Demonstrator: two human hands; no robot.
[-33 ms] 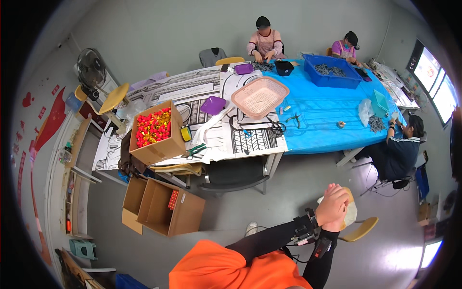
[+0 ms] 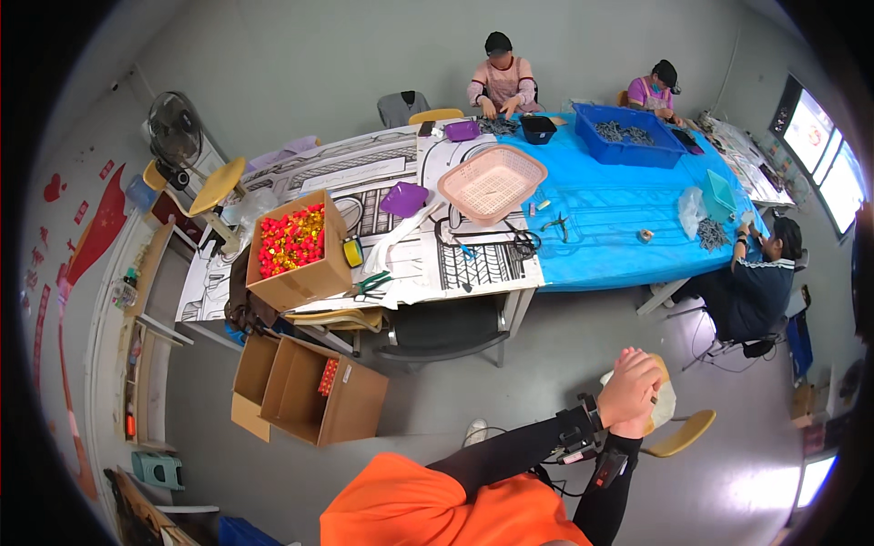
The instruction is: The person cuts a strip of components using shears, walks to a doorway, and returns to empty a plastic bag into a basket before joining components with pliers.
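Note:
My left hand (image 2: 626,386) and my right hand (image 2: 628,429) are clasped together in front of me, right of centre, above the floor. The fingers of each are closed around the other hand; part of the right hand is hidden behind the left. I see no object between them, though the inside of the clasp is hidden. Both forearms wear black sleeves, with a dark strapped device (image 2: 575,433) on the left wrist and another device (image 2: 610,468) on the right. Just beyond the hands is a yellow stool (image 2: 681,435) with a pale seat cover beside it.
A long table holds a carton (image 2: 309,280) of red and gold pieces, a pink basket (image 2: 473,196), scissors (image 2: 526,244) and a blue bin (image 2: 628,155) of grey parts. Three people work around it. A black chair (image 2: 443,329) and open cartons (image 2: 350,405) stand before it.

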